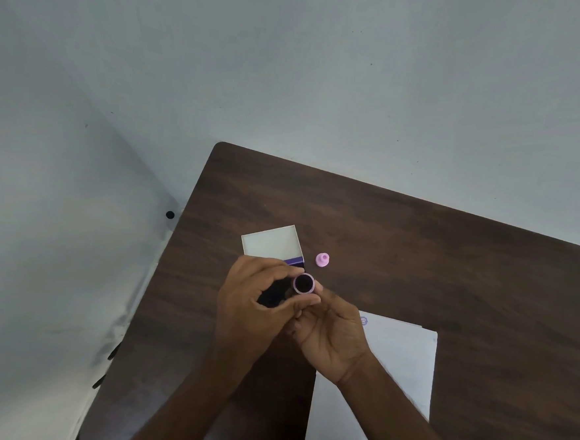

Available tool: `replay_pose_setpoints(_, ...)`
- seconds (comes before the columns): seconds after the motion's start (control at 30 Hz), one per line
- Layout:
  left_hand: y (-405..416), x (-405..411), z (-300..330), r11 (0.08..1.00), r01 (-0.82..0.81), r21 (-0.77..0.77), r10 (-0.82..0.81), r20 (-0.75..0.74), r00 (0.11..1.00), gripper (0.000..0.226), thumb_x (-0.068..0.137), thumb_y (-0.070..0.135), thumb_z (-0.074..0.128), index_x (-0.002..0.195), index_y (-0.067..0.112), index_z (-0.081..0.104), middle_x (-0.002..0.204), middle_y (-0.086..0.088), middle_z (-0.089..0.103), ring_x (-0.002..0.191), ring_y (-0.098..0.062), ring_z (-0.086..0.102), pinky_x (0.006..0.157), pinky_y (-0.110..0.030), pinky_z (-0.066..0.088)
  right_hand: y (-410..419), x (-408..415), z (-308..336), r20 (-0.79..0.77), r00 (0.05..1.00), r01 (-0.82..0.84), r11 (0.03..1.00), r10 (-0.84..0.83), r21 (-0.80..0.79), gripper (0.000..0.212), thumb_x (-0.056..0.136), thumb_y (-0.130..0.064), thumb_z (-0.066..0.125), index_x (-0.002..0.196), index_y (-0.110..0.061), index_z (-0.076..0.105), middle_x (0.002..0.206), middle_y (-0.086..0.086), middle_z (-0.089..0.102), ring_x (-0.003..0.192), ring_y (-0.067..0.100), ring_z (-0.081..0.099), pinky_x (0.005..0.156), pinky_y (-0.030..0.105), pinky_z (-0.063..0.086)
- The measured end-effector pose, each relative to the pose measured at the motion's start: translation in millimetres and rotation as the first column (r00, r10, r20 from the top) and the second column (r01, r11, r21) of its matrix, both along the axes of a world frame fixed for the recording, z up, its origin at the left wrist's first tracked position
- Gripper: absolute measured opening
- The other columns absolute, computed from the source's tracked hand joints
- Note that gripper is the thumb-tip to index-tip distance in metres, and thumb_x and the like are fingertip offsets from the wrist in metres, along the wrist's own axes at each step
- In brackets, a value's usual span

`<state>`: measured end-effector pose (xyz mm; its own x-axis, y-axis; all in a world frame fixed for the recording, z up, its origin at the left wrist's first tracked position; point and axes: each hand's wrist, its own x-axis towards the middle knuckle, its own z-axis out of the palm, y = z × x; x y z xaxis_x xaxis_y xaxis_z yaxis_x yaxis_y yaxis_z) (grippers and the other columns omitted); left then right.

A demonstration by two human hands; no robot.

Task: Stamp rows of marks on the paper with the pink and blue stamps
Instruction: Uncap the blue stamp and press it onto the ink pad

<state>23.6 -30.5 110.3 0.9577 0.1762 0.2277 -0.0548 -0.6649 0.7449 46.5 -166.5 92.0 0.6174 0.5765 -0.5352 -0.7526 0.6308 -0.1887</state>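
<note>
Pink stamp (304,283) is held above the table (417,249), its round dark face turned up toward the camera. Left hand (255,306) has its fingers curled, with thumb and fingertips pinching the stamp's left side. Right hand (333,336) is cupped beneath and to the right of the stamp, its fingertips closed against the stamp body. Just beyond the right fingertips, a small pink cap (322,260) sits on the table, apart from the stamp. Directly beyond the left fingers lies an open white box (271,241) with a purple edge, partly hidden by the knuckles. White paper (399,358) lies under the right wrist and forearm; one bluish stamped mark (363,321) shows beside the right hand.
</note>
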Motion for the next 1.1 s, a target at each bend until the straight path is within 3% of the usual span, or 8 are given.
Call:
replay_pose_setpoints(0.13, 1, 0, -5, 1.0, 0.0, -0.003, 0.0, -0.009, 1.0, 0.056, 0.069, 0.043, 0.075, 0.098, -0.005, 0.068, 0.094, -0.021, 0.071, 0.089, -0.021, 0.057, 0.086, -0.049, 0.044, 1, 0, -3, -0.021, 1.0, -0.002, 0.999, 0.003, 0.037, 0.047, 0.073, -0.023, 0.077, 0.115, -0.005, 0.064, 0.109, 0.016, 0.058, 0.091, 0.023, 0.049, 0.089, 0.039, 0.051)
replay_pose_setpoints(0.4, 22, -5, -25, 0.996, 0.052, -0.067, -0.058, -0.081, 0.995, 0.062, 0.069, 0.067, 0.064, 0.111, 0.022, 0.063, 0.111, 0.008, 0.062, 0.104, -0.011, 0.057, 0.091, -0.017, 0.039, -12, 9, -7, -0.011, 1.0, -0.024, 0.999, 0.024, 0.023, 0.026, 0.083, -0.017, 0.065, 0.104, -0.002, 0.06, 0.08, 0.012, 0.055, 0.068, 0.018, 0.05, 0.064, 0.03, 0.05)
replay_pose_setpoints(0.6, 43, -13, -74, 0.991, 0.095, 0.095, -0.041, -0.459, 0.888, 0.089, 0.056, 0.076, 0.067, 0.131, 0.032, 0.051, 0.133, 0.003, 0.054, 0.121, -0.014, 0.046, 0.101, -0.038, 0.04, -21, 13, -19, -0.047, 0.992, -0.126, 0.939, 0.117, -0.321, 0.028, 0.078, -0.02, 0.073, 0.098, -0.001, 0.068, 0.074, 0.011, 0.062, 0.061, 0.015, 0.053, 0.057, 0.026, 0.049)
replay_pose_setpoints(0.67, 47, -14, -89, 0.975, 0.105, 0.195, 0.009, -0.509, 0.86, 0.099, 0.054, 0.073, 0.072, 0.138, 0.033, 0.041, 0.14, 0.002, 0.047, 0.127, -0.018, 0.042, 0.102, -0.039, 0.034, -18, 16, -26, -0.03, 0.985, -0.153, 0.796, 0.168, -0.586, 0.023, 0.077, -0.021, 0.075, 0.088, -0.001, 0.073, 0.071, 0.011, 0.068, 0.058, 0.016, 0.058, 0.059, 0.027, 0.052)
replay_pose_setpoints(0.77, 50, -11, -103, 0.964, 0.101, 0.246, 0.041, -0.512, 0.858, 0.107, 0.053, 0.07, 0.075, 0.142, 0.028, 0.034, 0.145, 0.0, 0.044, 0.131, -0.021, 0.039, 0.104, -0.041, 0.032, -11, 19, -37, 0.053, 0.922, -0.093, 0.351, 0.385, -0.932, 0.017, 0.076, -0.03, 0.076, 0.076, -0.013, 0.074, 0.07, 0.006, 0.07, 0.061, 0.016, 0.062, 0.059, 0.025, 0.051)
replay_pose_setpoints(0.87, 50, -6, -112, 0.948, 0.126, 0.292, 0.04, -0.503, 0.863, 0.108, 0.055, 0.072, 0.07, 0.144, 0.028, 0.027, 0.148, 0.001, 0.04, 0.134, -0.022, 0.035, 0.106, -0.042, 0.029, -3, 20, -52, 0.096, 0.746, 0.121, 0.008, 0.659, -0.993, 0.025, 0.078, -0.04, 0.072, 0.087, -0.017, 0.071, 0.077, -0.005, 0.068, 0.067, 0.01, 0.059, 0.067, 0.02, 0.046)
replay_pose_setpoints(1.0, 50, -1, -117, 0.936, 0.147, 0.32, 0.028, -0.484, 0.875, 0.1, 0.058, 0.067, 0.072, 0.142, 0.028, 0.033, 0.143, 0.001, 0.045, 0.129, -0.022, 0.039, 0.101, -0.041, 0.033, 8, 28, -67, 0.021, 0.549, 0.229, -0.126, 0.836, -0.965, 0.028, 0.086, -0.035, 0.063, 0.102, -0.011, 0.066, 0.098, 0.005, 0.069, 0.078, 0.008, 0.051, 0.079, 0.018, 0.037)
replay_pose_setpoints(1.1, 49, 1, -118, 0.929, 0.15, 0.338, 0.028, -0.469, 0.882, 0.096, 0.058, 0.063, 0.076, 0.139, 0.027, 0.039, 0.138, 0.0, 0.05, 0.124, -0.022, 0.042, 0.097, -0.041, 0.036, 14, 30, -74, 0.027, 0.506, 0.267, -0.127, 0.862, -0.955, 0.028, 0.088, -0.031, 0.061, 0.106, -0.01, 0.063, 0.105, 0.009, 0.067, 0.088, 0.013, 0.055, 0.082, 0.018, 0.036)
